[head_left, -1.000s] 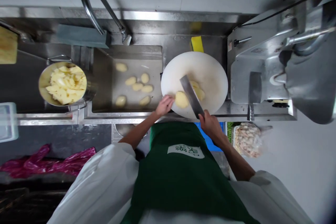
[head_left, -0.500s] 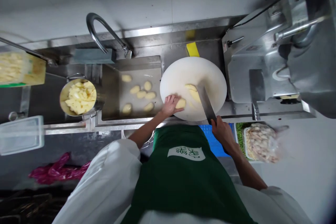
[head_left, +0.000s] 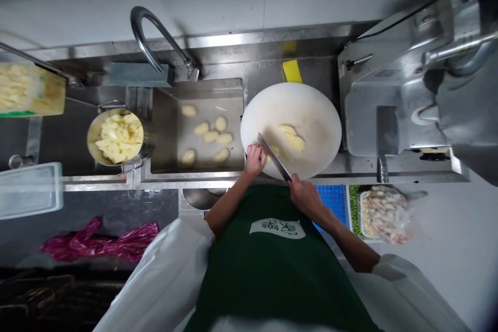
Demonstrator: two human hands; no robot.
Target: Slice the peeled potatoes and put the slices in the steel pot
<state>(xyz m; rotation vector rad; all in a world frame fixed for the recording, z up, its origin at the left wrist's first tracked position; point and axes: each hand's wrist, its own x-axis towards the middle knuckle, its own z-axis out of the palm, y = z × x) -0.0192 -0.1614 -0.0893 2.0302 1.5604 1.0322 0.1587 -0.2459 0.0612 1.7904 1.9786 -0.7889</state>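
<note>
A cleaver (head_left: 275, 158) is gripped by its handle in my right hand (head_left: 305, 192), its blade slanting over the front left of the round white cutting board (head_left: 322, 114). Directly beside the blade, my left hand (head_left: 256, 160) has its fingers curled on a peeled potato (head_left: 274, 151), which the blade and hand partly cover. Potato slices (head_left: 294, 142) lie flat near the middle of the board. In the sink (head_left: 163, 129) to the left sit several whole peeled potatoes (head_left: 210, 136).
A pot (head_left: 93, 137) of sliced potato stands left of the sink, under a curved faucet (head_left: 143, 36). Behind the board is a yellow sponge (head_left: 291, 71). A second cleaver (head_left: 386, 132) lies on the right, by a steel machine (head_left: 412, 83). Bagged food (head_left: 387, 212) sits lower right.
The cleaver has swung left from the slices to the potato under my left hand. My left fingers have curled in from a more spread pose.
</note>
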